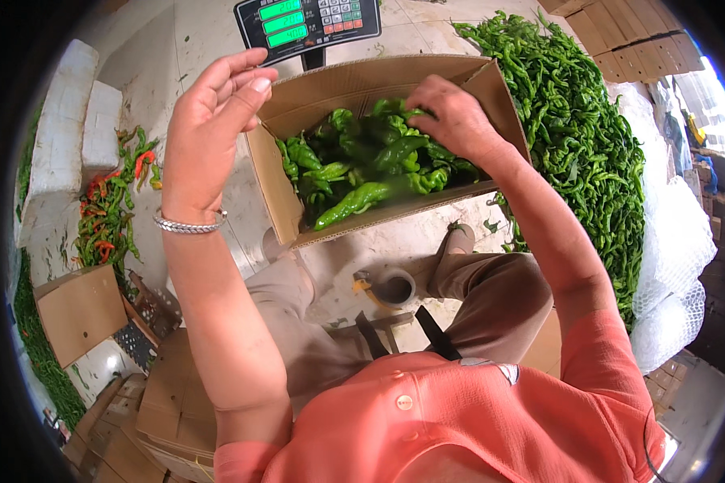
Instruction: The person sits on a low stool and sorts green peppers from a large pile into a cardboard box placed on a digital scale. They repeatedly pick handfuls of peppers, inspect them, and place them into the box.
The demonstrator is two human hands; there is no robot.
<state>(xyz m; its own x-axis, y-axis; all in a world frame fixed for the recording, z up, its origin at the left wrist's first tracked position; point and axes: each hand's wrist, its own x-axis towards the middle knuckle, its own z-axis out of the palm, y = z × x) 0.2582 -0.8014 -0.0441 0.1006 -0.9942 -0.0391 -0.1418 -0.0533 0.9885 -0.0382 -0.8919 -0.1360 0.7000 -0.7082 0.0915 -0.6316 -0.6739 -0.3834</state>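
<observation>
An open-topped cardboard box [266,175] stands before me, partly filled with long green peppers [353,205]. Inside its far right part, my right hand [453,118] reaches down to the peppers with bent fingers. Its fingertips are blurred and partly hidden, so a grip on a pepper cannot be made out. My left hand [217,102] is raised above the box's left end, loosely curved and holding nothing. A silver bracelet [190,224] circles that wrist. Just beyond the box is a digital scale display [311,24] with lit green readouts and a keypad.
A large heap of green peppers [574,133] lies at the right, beside clear bubble wrap [673,253]. Red and green peppers [106,211] lie at the left near white foam boxes [66,115]. A tape roll [394,287] is on the floor between my feet. Flattened cardboard [178,386] lies lower left.
</observation>
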